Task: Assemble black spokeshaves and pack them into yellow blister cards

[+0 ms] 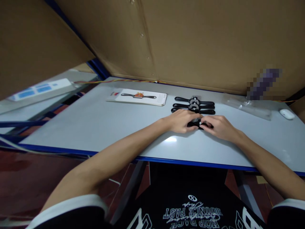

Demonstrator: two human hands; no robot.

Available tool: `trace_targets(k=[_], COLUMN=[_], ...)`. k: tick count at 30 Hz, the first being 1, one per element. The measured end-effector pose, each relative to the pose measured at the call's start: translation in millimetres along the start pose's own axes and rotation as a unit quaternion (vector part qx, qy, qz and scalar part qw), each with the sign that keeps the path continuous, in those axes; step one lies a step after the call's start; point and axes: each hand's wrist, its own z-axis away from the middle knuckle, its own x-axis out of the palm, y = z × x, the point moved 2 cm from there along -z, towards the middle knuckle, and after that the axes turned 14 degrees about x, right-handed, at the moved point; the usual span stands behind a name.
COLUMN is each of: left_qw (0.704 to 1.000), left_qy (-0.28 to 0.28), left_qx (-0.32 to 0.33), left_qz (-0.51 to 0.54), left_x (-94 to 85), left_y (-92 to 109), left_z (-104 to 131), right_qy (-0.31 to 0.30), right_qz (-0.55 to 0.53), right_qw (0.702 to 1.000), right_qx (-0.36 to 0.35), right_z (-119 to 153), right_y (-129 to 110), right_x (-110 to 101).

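There you were, both hands close together, midway between the near and far edges of the tabletop [95, 127], with a black tool [196, 122] between them! Your left hand [183, 122] was clamped on its left part, while your right hand [216, 126] pinched near its middle; the exact contact was too small to read. Just beyond, toward the far edge, lay three matching tools [194, 103] in a row. A printed card pack [140, 96] sat toward the far left corner, a clear plastic bag [252, 109] toward the far right.
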Motion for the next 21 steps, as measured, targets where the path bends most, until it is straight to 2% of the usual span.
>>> trace_targets(k=[6,13,21], left_qw=[1.000,1.000,1.000], left_qy=[0.000,0.004,-0.004], left_qx=[0.001,0.001,-0.013], left_qz=[-0.001,0.019,0.027], left_x=[0.0,-1.0,-2.2], left_y=[0.2,0.3,0.2], left_z=[0.3,-0.6,0.8], right_qy=[0.030,0.033,-0.008], right_qz=[0.027,0.026,-0.010], right_qw=[0.999,0.999,1.000], right_qx=[-0.001,-0.001,-0.028], right_z=[-1.5,-0.8,3.3], right_y=[0.0,-4.1,-6.0], right_x=[2.3,-4.3,-4.0])
